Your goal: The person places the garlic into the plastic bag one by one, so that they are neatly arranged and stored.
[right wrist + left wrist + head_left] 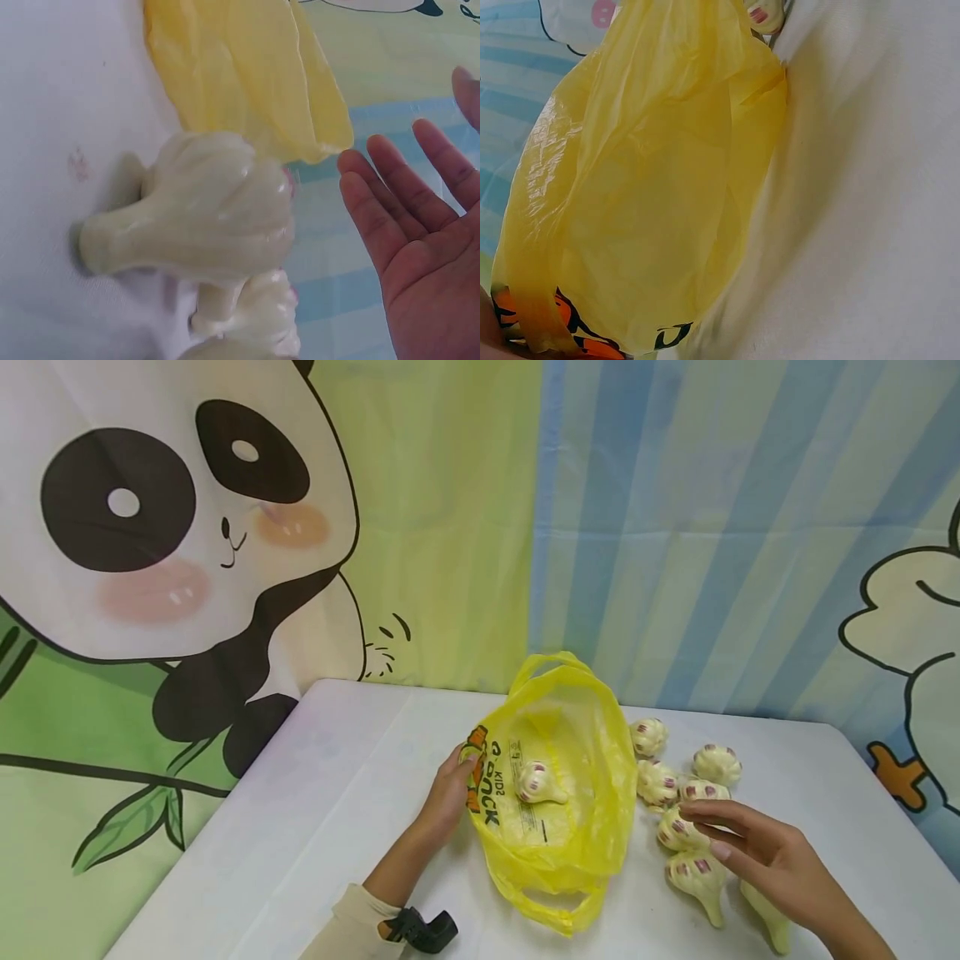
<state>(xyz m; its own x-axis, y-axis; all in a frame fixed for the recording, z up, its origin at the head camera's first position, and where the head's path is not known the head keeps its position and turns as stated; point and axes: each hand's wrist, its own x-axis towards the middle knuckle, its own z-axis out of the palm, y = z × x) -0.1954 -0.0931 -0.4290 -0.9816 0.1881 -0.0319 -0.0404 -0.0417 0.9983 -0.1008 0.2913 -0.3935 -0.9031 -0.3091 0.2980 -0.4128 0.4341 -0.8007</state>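
Here the yellow plastic bag (558, 793) lay mouth-open at the middle of the white table (315, 793), one garlic bulb (538, 783) already inside, and your left hand (448, 793) pinched its left rim, which looked thin, limp and slippery, best held at that rim or the handles. To its right, your right hand (757, 852) hovered flat and released over the loose garlic bulbs (686, 793), which looked light, firm and easiest taken round the body.

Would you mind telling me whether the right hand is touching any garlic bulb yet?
Apart. The right wrist view shows the right hand open, palm bare, with a clear gap to the nearest garlic bulb.
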